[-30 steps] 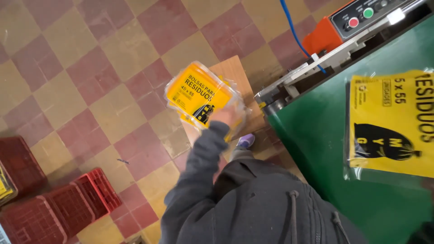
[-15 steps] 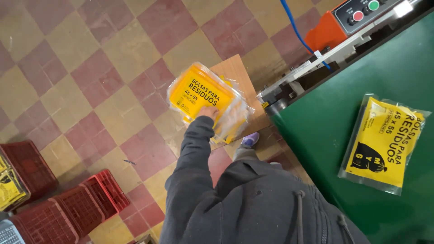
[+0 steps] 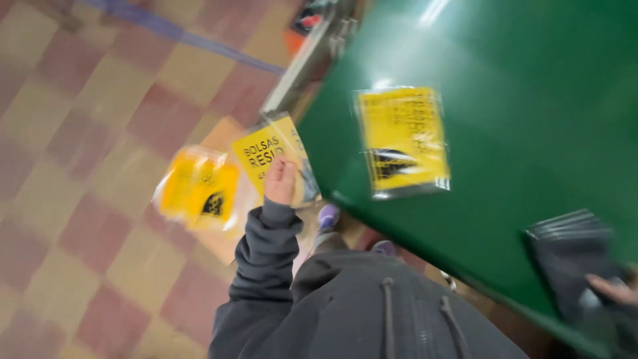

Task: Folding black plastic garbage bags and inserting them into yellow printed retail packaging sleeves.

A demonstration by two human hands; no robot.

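Note:
My left hand (image 3: 280, 182) reaches out past the table's edge, its fingers closed on a clear-wrapped yellow packet (image 3: 264, 150). A second yellow packet (image 3: 197, 189) shows blurred just left of that hand, apart from it, over a brown cardboard piece (image 3: 222, 136). Another yellow packet (image 3: 402, 141) lies flat on the green table (image 3: 531, 100). At the lower right edge my right hand (image 3: 615, 290) lies on a dark grey stack of folded bags (image 3: 569, 252); its grip is too blurred to judge.
The floor (image 3: 86, 166) has red and tan checked tiles. A blue cable (image 3: 173, 32) crosses it at the top. Part of an orange and grey machine (image 3: 312, 33) adjoins the table's far left edge. My dark hooded top fills the bottom.
The view has swung right, bringing the table and its packet to the middle. One yellow packet now sits left of my left hand, apart from it. My right hand and the dark stack have come into view.

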